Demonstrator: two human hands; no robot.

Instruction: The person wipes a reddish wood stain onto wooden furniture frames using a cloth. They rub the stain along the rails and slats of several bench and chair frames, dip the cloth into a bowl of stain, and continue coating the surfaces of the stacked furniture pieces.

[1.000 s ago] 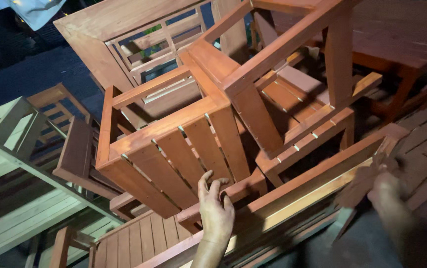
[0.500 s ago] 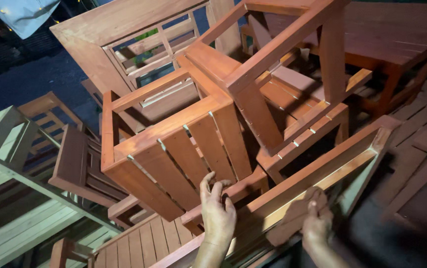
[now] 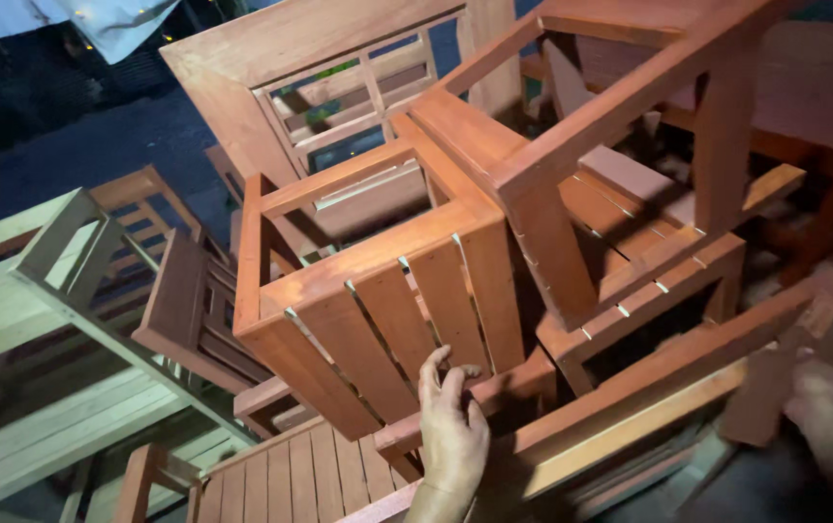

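My left hand (image 3: 452, 431) lies flat near the bottom centre. Its fingers reach up onto the slatted panel of a tipped reddish-brown wooden chair (image 3: 387, 291), and its palm covers a rail (image 3: 513, 378) below the slats. My right hand (image 3: 828, 416) is blurred at the lower right, at the end of a long wooden frame (image 3: 649, 387) that slopes up to the right. A dark piece of wood (image 3: 763, 392) stands just in front of it, and I cannot make out whether the fingers grip it.
Several reddish-brown wooden chairs are piled together, one armchair (image 3: 630, 145) stacked over the slatted one. Pale unstained wooden frames (image 3: 58, 291) lie at the left. A slatted seat (image 3: 281, 475) sits at the bottom. Dark ground (image 3: 68, 165) shows at the upper left.
My right hand has moved from the middle of the long frame out to its right end. My left hand stays on the rail, fingers drawn closer together.
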